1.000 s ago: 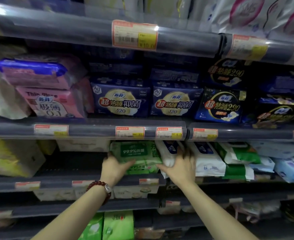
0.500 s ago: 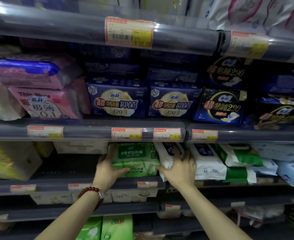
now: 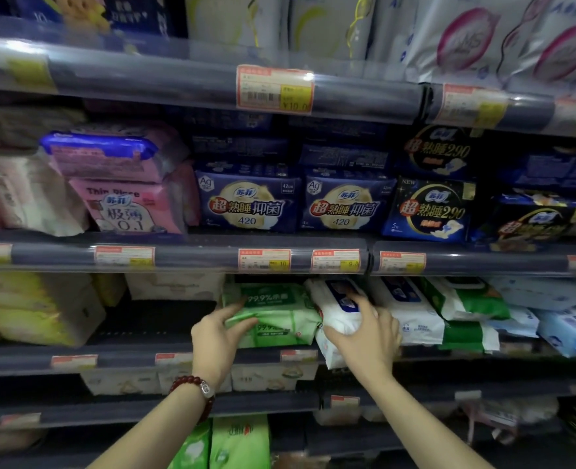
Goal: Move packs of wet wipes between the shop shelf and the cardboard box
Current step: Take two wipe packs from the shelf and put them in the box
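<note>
On the third shelf [image 3: 127, 358] lies a stack of green wet-wipe packs [image 3: 279, 319] marked 99.9%. My left hand [image 3: 217, 336] pinches the left end of the upper green pack between thumb and fingers. Right beside the stack leans a white wipe pack with a blue lid [image 3: 335, 308]. My right hand [image 3: 364, 336] grips it with spread fingers across its front, and its lower end sticks out over the shelf edge. A red bead bracelet [image 3: 191, 387] sits on my left wrist. No cardboard box is in view.
More white, green and pale blue wipe packs [image 3: 466, 309] fill the shelf to the right. A dark gap [image 3: 157, 316] lies left of the green stack, with yellow-white packs [image 3: 32, 309] further left. Pad packs [image 3: 249, 204] fill the shelf above; green packs [image 3: 239, 441] stand below.
My left hand has slid from the side of the green stack to pinch the upper pack's left end. My right hand has closed further around the white pack.
</note>
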`<state>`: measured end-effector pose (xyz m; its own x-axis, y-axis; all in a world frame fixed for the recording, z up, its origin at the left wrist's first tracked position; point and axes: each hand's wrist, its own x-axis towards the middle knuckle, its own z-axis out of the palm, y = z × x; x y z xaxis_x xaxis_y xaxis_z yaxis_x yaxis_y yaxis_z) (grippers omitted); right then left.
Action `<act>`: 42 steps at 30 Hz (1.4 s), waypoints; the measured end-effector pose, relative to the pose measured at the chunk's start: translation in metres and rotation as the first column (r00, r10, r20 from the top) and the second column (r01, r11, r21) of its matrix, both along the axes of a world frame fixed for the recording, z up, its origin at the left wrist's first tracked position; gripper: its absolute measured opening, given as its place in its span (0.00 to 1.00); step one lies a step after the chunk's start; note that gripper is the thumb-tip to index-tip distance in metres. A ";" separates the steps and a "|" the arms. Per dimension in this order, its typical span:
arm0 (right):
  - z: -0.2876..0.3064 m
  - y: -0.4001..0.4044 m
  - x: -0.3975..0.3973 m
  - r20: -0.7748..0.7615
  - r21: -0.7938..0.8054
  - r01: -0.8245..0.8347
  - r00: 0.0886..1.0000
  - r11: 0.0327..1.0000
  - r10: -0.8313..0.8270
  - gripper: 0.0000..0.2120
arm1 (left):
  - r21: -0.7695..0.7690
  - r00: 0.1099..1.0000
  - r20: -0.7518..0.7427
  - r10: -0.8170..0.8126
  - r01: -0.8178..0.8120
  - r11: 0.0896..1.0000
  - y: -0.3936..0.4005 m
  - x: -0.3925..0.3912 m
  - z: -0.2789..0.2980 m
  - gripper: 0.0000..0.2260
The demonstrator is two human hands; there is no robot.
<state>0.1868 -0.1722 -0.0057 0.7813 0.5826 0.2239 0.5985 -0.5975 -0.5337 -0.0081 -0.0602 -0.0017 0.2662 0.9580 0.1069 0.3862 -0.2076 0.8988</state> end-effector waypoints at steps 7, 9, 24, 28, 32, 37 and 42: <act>0.006 -0.050 -0.021 -0.076 0.114 0.006 0.997 0.993 0.002 0.31 | -0.010 0.998 0.035 -0.043 0.044 0.999 -0.033 -0.025 -0.003 0.22; 0.007 -0.068 -0.023 -0.112 0.167 0.022 0.994 0.986 -0.003 0.31 | -0.017 0.994 0.056 -0.096 0.097 0.995 -0.044 -0.028 -0.002 0.22; 0.044 -0.200 0.015 -0.160 0.419 -0.053 0.978 0.906 0.131 0.24 | -0.119 0.955 0.253 -0.155 0.190 0.975 -0.131 -0.022 0.003 0.25; 0.055 -0.230 0.043 -0.112 0.466 -0.017 0.991 0.885 0.078 0.26 | -0.123 0.921 0.337 -0.195 0.249 0.961 -0.156 0.017 0.026 0.29; 0.064 -0.272 0.077 -0.056 0.483 0.054 0.998 0.874 -0.030 0.25 | -0.054 0.899 0.338 -0.277 0.312 0.948 -0.194 0.061 0.047 0.26; 0.063 -0.337 0.116 -0.092 0.513 0.231 0.972 0.827 -0.215 0.29 | -0.028 0.844 0.350 -0.407 0.444 0.896 -0.242 0.134 0.056 0.20; 0.046 -0.406 0.148 -0.173 0.494 0.456 0.886 0.740 -0.430 0.28 | -0.022 0.796 0.274 -0.539 0.566 0.824 -0.292 0.219 0.053 0.25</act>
<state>0.3347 -0.5784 0.0401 0.9388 -0.0206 0.3440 0.3033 -0.4240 -0.8533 0.2105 -0.3521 0.0509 0.7313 0.6644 0.1544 -0.0019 -0.2244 0.9745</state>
